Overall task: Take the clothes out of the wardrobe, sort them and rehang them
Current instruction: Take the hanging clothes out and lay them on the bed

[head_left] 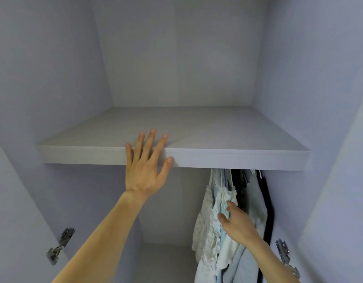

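Several garments hang bunched at the right under the wardrobe shelf (237,159): a white floral one (205,225), pale blue ones (256,203) and a dark one (267,201). Their hangers' tops (227,174) peek out below the shelf; the rail is hidden. My left hand (145,166) lies open with straight fingers on the shelf's front edge. My right hand (235,221) reaches into the pale clothes, thumb out, fingers partly buried in the fabric; whether they grip anything does not show.
The upper compartment above the shelf has bare pale walls (176,58). Metal door hinges sit at the lower left (60,246) and the lower right (287,258). The left half under the shelf holds no garments.
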The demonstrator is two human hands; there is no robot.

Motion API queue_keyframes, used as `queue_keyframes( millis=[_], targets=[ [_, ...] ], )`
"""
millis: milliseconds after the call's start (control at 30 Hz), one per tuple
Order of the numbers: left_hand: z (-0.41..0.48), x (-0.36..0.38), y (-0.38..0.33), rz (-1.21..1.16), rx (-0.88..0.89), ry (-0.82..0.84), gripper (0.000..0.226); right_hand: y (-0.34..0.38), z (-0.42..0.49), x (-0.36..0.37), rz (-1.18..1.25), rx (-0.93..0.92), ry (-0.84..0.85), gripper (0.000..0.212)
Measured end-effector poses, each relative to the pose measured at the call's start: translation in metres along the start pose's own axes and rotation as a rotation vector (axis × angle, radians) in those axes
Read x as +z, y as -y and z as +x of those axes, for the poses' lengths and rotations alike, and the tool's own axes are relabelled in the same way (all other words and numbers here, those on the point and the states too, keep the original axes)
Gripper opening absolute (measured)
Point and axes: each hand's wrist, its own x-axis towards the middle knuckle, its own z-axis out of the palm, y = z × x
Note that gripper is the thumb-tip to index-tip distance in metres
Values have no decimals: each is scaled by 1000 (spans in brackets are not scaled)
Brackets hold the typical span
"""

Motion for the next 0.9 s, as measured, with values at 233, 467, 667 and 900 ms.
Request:
queue_keyframes(
  millis=[233, 467, 667, 900],
  targets=[
    [3, 14, 5, 46, 27, -199, 63, 15, 55, 8, 33, 25, -142, 30],
    [5, 19, 6, 82, 21, -225, 63, 18, 50, 35, -223, -75, -212, 27],
    [5, 21, 5, 106, 14, -234, 64, 18, 61, 28, 302, 125, -55, 38],
    [3, 17, 3, 117, -12, -197, 64, 26, 66, 11, 610, 147, 42, 44]
  ],
)
